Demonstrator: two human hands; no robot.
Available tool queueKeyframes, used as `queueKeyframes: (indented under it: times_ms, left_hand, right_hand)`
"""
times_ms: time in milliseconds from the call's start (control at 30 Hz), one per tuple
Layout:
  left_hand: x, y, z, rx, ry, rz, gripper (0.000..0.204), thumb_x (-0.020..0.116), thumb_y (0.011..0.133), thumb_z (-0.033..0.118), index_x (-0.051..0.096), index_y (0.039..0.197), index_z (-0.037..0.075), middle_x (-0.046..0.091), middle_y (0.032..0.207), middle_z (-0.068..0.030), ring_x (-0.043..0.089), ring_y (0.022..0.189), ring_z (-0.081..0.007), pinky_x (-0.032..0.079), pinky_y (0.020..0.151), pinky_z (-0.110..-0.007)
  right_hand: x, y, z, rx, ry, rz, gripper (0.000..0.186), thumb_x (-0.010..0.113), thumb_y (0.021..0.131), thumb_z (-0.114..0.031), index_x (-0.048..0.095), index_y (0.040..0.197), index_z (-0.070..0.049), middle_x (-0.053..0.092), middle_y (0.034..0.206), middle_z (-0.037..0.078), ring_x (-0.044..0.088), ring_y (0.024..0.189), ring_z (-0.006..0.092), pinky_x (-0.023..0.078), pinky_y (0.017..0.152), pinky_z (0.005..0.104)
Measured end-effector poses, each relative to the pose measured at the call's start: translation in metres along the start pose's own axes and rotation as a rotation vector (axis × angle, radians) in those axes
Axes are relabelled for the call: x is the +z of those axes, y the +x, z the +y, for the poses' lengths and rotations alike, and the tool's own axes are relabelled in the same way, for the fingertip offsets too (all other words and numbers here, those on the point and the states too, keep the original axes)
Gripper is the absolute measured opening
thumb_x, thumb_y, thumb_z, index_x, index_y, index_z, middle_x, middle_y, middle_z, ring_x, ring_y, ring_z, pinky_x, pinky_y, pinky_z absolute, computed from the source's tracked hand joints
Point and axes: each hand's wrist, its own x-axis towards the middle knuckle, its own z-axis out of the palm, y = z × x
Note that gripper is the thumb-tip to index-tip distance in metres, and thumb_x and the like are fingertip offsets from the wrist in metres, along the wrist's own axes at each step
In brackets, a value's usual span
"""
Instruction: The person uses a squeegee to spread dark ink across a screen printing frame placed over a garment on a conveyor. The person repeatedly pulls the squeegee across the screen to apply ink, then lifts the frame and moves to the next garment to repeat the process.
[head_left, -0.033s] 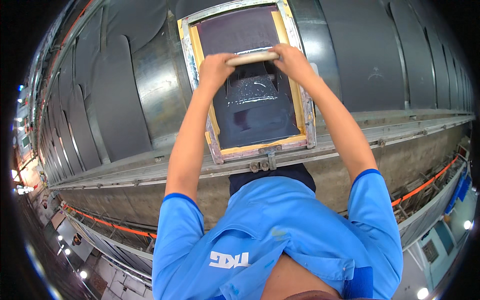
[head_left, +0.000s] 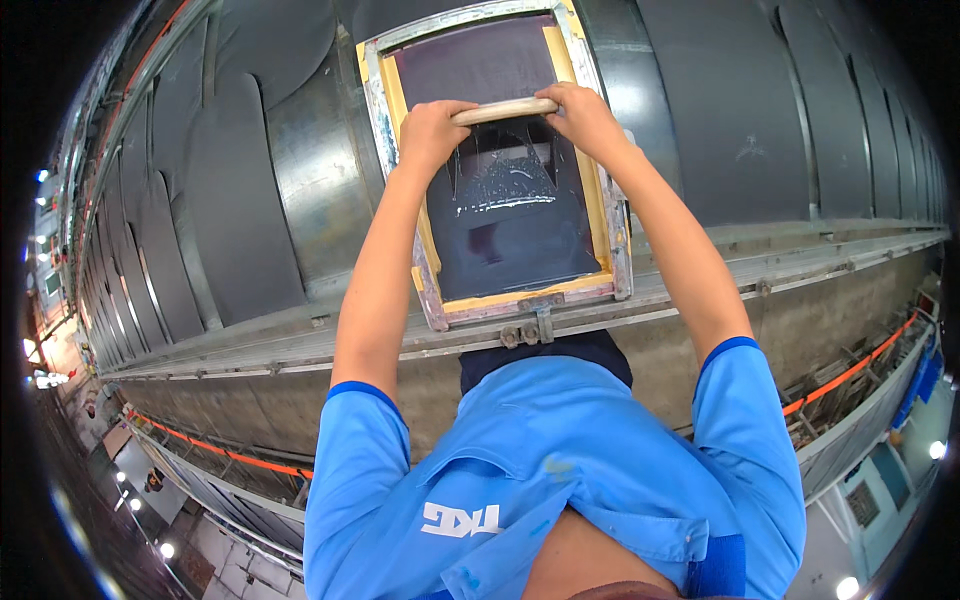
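Observation:
A printing screen with a worn metal frame lies over the long table in front of me. Yellow tape lines its inner edges, around dark mesh. Both hands hold a squeegee with a pale, wooden-looking handle across the mesh, a little beyond its middle. My left hand is closed round the left end, my right hand round the right end. On the near side of the handle, wet streaks and a whitish line mark the mesh. The handle hides the blade's contact line.
Dark flat sheets lie along the table to the left, and more dark sheets to the right. A metal rail runs along the near edge, with a metal bracket at the frame. Behind me stretches an orange strip.
The squeegee handle and both hands have shifted very slightly away from me. The white line just beyond the handle no longer shows. The screen has stayed in place.

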Motion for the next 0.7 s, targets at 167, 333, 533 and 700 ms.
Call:
queueKeyframes:
  times_ms: [167, 333, 533, 700]
  left_hand:
    - [0.008, -0.015, 0.007, -0.080, 0.053, -0.153, 0.045, 0.082, 0.067, 0.013, 0.080, 0.111, 0.023, 0.076, 0.100, -0.0114, 0.073, 0.090, -0.0313, 0.057, 0.083, -0.040]
    - [0.034, -0.118, 0.021, -0.043, 0.007, -0.171, 0.042, 0.081, 0.069, 0.011, 0.078, 0.110, 0.019, 0.075, 0.113, -0.0063, 0.071, 0.101, -0.0274, 0.057, 0.088, -0.037]
    - [0.051, -0.193, 0.035, 0.039, -0.052, 0.001, 0.043, 0.077, 0.069, 0.002, 0.075, 0.111, 0.013, 0.074, 0.119, -0.0049, 0.068, 0.114, -0.0273, 0.056, 0.095, -0.038]
    - [0.055, -0.186, 0.046, 0.107, -0.100, 0.038, 0.045, 0.075, 0.069, -0.001, 0.073, 0.113, 0.009, 0.073, 0.121, -0.0067, 0.067, 0.115, -0.0286, 0.054, 0.098, -0.040]
  right_hand:
    - [0.019, -0.035, 0.001, 0.067, 0.015, -0.032, 0.033, 0.071, 0.080, -0.003, 0.070, 0.113, 0.000, 0.070, 0.113, 0.017, 0.065, 0.109, 0.0365, 0.052, 0.097, 0.0441]
    - [0.042, -0.143, -0.032, 0.070, 0.076, -0.013, 0.039, 0.071, 0.077, 0.001, 0.068, 0.116, -0.001, 0.067, 0.120, 0.019, 0.061, 0.116, 0.0382, 0.049, 0.102, 0.0451]
    - [0.013, -0.177, -0.037, 0.145, 0.291, -0.314, 0.054, 0.085, 0.078, -0.017, 0.067, 0.126, -0.001, 0.061, 0.137, 0.017, 0.055, 0.130, 0.0335, 0.046, 0.109, 0.0406]
    - [-0.006, -0.112, 0.088, 0.400, 0.043, 0.358, 0.045, 0.075, 0.090, -0.035, 0.068, 0.128, -0.012, 0.069, 0.107, 0.017, 0.066, 0.096, 0.0281, 0.052, 0.087, 0.0401]
